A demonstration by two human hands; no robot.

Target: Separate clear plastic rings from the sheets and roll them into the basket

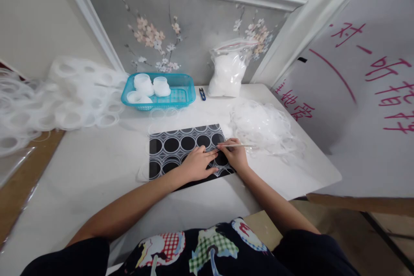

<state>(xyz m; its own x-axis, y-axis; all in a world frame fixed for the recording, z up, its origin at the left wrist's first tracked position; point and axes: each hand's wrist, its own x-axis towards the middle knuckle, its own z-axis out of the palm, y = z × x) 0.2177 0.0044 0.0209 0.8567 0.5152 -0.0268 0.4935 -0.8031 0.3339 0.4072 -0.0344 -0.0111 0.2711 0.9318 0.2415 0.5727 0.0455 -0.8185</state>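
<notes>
On the table lies a black mat covered by a clear sheet with rows of pale rings. My left hand rests on the sheet with its fingers spread, the index fingertip reaching close to my right hand. At the mat's right edge, my right hand is closed around a thin pale stick. The stick lies almost level and its tip points left, over the ringed sheet. What kind of tool it is I cannot make out. Loose clear strips stick out past the mat's left edge.
A blue plastic basket holds stacks of white round pieces. Beside it are small blue thread snips and a zip bag of white pieces. Clear offcuts pile up right; ringed sheets heap left. A whiteboard stands right.
</notes>
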